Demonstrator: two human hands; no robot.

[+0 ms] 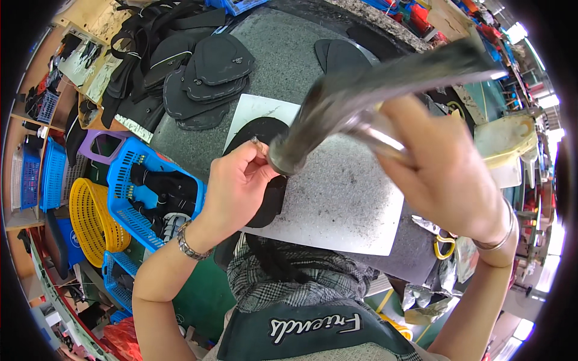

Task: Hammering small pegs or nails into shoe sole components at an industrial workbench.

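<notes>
My right hand is closed round the handle of a hammer. The dark metal head is smeared by motion, and its round striking face hangs over my left fingertips. Thumb and fingers of my left hand are pinched together on a small metal piece, mostly hidden by the fingers and the hammer head. Below that hand lies a black padded fabric piece with a rounded end. It rests on a white board speckled with dark marks.
Stacked black stitched pads lie at the far left beside black straps. More black pads sit at the back. Blue basket and yellow basket stand on the left. Yellow-handled scissors lie on the right near crumpled foil.
</notes>
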